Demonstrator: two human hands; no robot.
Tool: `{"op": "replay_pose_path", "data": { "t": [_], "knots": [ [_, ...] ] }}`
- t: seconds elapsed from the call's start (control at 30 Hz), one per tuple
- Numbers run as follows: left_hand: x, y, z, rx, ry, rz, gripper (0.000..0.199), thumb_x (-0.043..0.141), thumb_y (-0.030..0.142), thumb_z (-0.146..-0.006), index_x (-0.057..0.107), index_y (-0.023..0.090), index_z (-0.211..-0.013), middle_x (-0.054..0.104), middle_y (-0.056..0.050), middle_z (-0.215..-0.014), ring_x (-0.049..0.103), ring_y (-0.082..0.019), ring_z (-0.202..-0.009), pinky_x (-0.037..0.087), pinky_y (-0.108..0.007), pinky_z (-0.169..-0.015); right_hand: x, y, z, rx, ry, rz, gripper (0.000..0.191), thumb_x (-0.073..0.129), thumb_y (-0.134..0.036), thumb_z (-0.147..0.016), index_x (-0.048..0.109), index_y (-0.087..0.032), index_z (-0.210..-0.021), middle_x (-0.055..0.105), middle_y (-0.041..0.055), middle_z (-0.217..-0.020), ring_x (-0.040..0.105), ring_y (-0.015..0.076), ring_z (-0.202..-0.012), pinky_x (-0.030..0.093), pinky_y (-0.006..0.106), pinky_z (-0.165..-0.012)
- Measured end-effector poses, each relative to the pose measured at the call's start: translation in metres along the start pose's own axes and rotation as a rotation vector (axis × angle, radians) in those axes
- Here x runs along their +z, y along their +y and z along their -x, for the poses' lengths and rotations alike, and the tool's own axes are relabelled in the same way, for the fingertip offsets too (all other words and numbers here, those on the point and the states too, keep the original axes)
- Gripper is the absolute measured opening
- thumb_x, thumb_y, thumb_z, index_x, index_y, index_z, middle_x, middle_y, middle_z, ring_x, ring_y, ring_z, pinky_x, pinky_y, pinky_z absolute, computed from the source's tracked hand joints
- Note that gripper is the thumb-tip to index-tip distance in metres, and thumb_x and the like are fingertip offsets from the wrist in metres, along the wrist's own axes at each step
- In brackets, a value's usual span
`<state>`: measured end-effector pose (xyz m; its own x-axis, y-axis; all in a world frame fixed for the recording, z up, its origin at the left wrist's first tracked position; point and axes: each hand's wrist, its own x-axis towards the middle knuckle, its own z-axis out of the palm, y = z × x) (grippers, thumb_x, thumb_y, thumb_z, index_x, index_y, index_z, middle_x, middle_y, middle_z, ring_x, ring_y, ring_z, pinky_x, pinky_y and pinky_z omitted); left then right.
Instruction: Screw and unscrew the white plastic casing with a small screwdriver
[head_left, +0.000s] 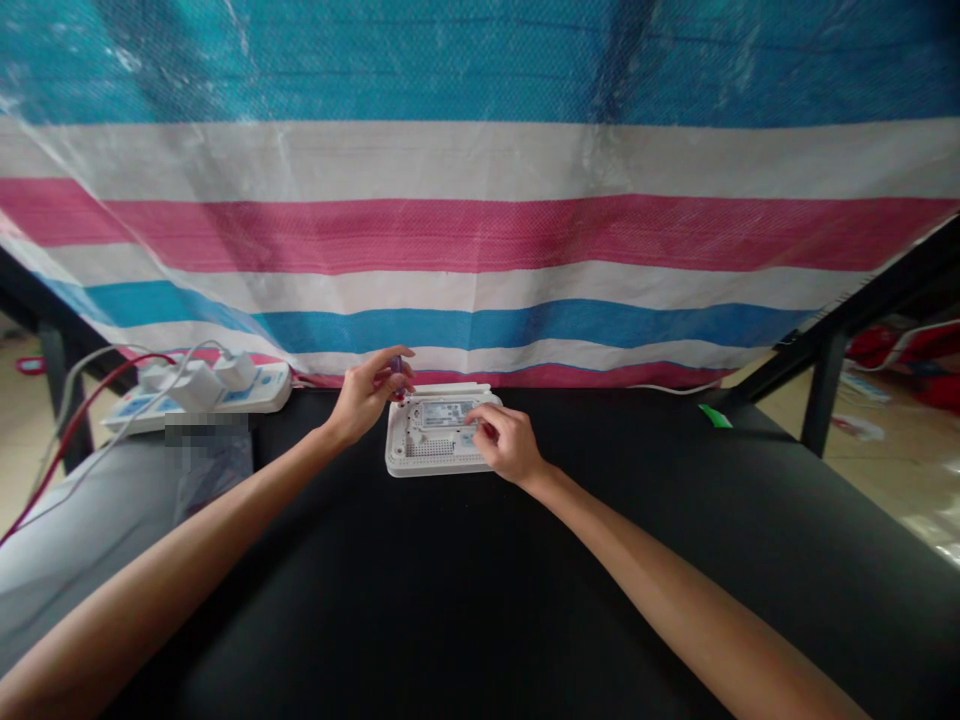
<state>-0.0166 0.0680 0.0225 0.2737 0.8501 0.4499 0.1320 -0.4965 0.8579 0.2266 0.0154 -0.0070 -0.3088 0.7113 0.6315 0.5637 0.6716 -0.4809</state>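
A white plastic device [430, 450] lies flat on the black table, with a grille of small holes, a recessed printed label and screw holes facing up. My left hand [366, 393] is closed around a small purple handle [397, 368], like that of a screwdriver, held upright above the device's far left corner. Its lower end is too small to make out. Bent over the right part of the device, my right hand [510, 440] has its fingers curled together near the label's right end. Whatever is between those fingertips is hidden.
At the left back, a white power strip [274, 388] carries several plugs, with red and grey cables running off the table. A dark plastic bag [214, 465] lies before it. A green scrap [715, 416] sits at the right. Behind hangs a striped plastic sheet [480, 235].
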Motion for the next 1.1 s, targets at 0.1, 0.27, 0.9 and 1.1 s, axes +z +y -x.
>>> {"op": "replay_pose_path", "data": {
  "t": [0.1, 0.27, 0.9, 1.1],
  "knots": [
    [-0.002, 0.001, -0.001, 0.027, 0.002, -0.005, 0.029, 0.056, 0.025, -0.088, 0.058, 0.017, -0.116, 0.065, -0.003, -0.088, 0.068, -0.012, -0.070, 0.060, -0.022, -0.059, 0.001, 0.000, 0.000, -0.015, 0.014, -0.006, 0.018, 0.048, -0.011, -0.076, 0.064, -0.018, -0.081, 0.066, 0.0023, -0.070, 0.056, 0.0150, -0.056, 0.043, 0.027, -0.059],
    [-0.003, 0.027, -0.002, 0.155, 0.171, -0.002, 0.026, 0.060, 0.026, -0.088, 0.058, 0.019, -0.113, 0.065, -0.001, -0.088, 0.067, -0.011, -0.071, 0.061, -0.024, -0.065, 0.000, 0.001, -0.001, 0.021, -0.003, -0.029, 0.018, 0.050, -0.011, -0.075, 0.065, -0.018, -0.080, 0.066, 0.0010, -0.070, 0.055, 0.0141, -0.055, 0.043, 0.026, -0.059],
    [0.030, 0.046, 0.025, 0.082, 0.121, -0.146, 0.037, 0.051, 0.039, -0.098, 0.063, 0.023, -0.128, 0.074, -0.006, -0.105, 0.070, -0.020, -0.093, 0.058, -0.032, -0.083, -0.015, -0.040, -0.022, 0.210, -0.291, -0.309, 0.029, 0.055, -0.032, -0.096, 0.060, -0.019, -0.070, 0.065, -0.0024, -0.062, 0.063, 0.0123, -0.058, 0.047, 0.023, -0.062],
    [0.023, 0.046, 0.012, 0.138, -0.026, -0.109, 0.061, 0.041, 0.045, -0.101, 0.019, 0.031, -0.156, 0.043, -0.011, -0.152, 0.045, -0.025, -0.137, 0.044, -0.045, -0.108, -0.019, -0.026, -0.026, 0.249, -0.111, -0.361, 0.014, 0.057, -0.034, -0.094, 0.059, -0.021, -0.088, 0.076, 0.0036, -0.082, 0.074, 0.0202, -0.080, 0.054, 0.029, -0.073]
  ]
}}
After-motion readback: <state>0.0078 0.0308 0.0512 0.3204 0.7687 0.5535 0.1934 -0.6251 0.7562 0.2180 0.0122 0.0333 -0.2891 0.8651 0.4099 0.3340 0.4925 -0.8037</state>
